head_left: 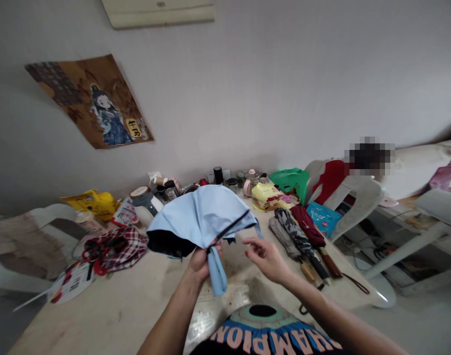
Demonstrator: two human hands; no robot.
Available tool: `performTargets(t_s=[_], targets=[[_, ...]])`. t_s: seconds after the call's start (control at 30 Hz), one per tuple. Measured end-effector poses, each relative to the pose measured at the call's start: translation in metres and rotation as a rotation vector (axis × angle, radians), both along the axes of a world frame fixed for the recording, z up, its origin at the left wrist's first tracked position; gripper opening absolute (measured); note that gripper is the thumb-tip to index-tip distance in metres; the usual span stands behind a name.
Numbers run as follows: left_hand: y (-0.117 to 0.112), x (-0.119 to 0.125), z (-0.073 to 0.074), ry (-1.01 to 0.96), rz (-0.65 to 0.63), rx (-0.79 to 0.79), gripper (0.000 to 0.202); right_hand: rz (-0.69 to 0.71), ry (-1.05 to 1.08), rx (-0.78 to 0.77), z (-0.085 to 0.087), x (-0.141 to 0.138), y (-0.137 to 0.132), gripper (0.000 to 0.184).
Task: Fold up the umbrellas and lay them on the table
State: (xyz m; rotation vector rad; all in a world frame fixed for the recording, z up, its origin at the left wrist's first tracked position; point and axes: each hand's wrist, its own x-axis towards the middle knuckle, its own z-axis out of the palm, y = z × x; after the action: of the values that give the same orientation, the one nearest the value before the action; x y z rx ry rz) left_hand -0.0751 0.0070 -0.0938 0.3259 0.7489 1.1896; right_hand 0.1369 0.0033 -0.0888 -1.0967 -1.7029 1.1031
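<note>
A light blue folding umbrella (201,217) with a black lining is held up over the table (110,315), its canopy half gathered. My left hand (202,261) is closed round its lower end, where a blue strap hangs down. My right hand (264,256) hovers just to the right of it, fingers loosely apart and holding nothing, close to the thin strap at the canopy's edge.
Folded umbrellas (303,241) lie to the right on the table. A red plaid cloth (118,246), a yellow bag (92,203), cups and jars (225,180), a green bag (292,180) and white plastic chairs (351,197) surround the spot. Another person sits at the far right.
</note>
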Motion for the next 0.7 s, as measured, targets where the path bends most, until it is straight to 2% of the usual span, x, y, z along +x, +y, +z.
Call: performTargets(t_s=[0.1, 0.17, 0.27, 0.37, 0.43, 0.53, 0.6, 0.7], targets=[[-0.004, -0.015, 0.017, -0.266, 0.070, -0.025, 0.019, -0.084, 0.056, -0.095, -0.009, 0.016, 0.009, 0.028], [-0.009, -0.019, 0.022, -0.435, 0.109, -0.035, 0.020, -0.098, 0.072, -0.122, -0.015, 0.023, 0.013, 0.028], [-0.015, -0.016, 0.022, -0.554, 0.114, -0.023, 0.021, -0.085, 0.085, -0.187, -0.021, 0.023, 0.013, 0.026], [-0.017, -0.009, 0.018, -0.604, 0.087, -0.005, 0.022, -0.074, 0.215, -0.364, -0.021, 0.017, 0.014, 0.026], [-0.018, -0.004, 0.016, -0.592, 0.061, -0.010, 0.023, -0.018, 0.417, -0.541, -0.017, 0.013, 0.017, 0.036], [-0.017, 0.002, 0.014, -0.530, -0.005, -0.013, 0.026, 0.163, 0.649, -0.733, -0.012, 0.010, 0.022, 0.052], [-0.015, 0.007, 0.010, -0.425, -0.076, 0.003, 0.028, 0.288, 0.654, -0.754, -0.012, 0.007, 0.025, 0.052], [-0.011, 0.017, 0.000, -0.118, -0.236, 0.031, 0.036, 0.414, 0.577, -0.767, -0.018, 0.001, 0.026, 0.048]])
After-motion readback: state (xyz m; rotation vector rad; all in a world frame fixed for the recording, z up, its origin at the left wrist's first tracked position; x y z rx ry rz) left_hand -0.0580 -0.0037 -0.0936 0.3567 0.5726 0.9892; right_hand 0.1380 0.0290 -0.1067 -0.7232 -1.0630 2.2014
